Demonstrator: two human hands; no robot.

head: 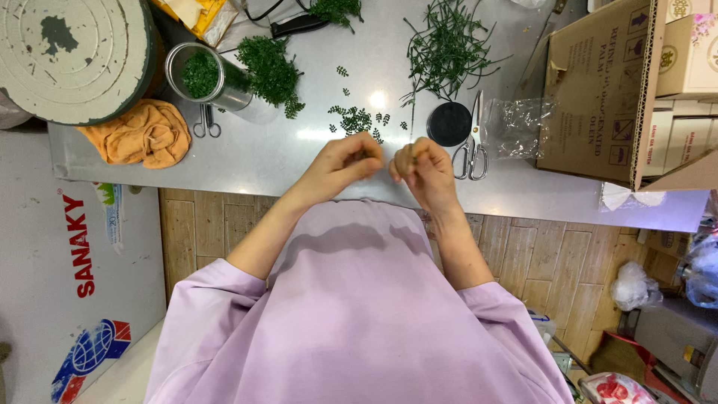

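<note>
Lilac-sleeved arms bring both hands together, left hand (345, 158) and right hand (421, 166) pinching a thin green stem (411, 127) above the worktop (284, 161), beside cut sprigs (355, 120).

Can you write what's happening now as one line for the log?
left hand: pinching, contents hidden | right hand: holds thin green stem | on table: leaf bits, scissors, black lid

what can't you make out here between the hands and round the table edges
Head view:
- What the left hand and right hand pinch: curled fingers hide it; only a thin green stem shows above the right hand.
- Round white disc: cut off by the top-left edge.
- Cardboard box: contents hidden by its wall.
- Loose green leaflets: too small for detail.
</note>
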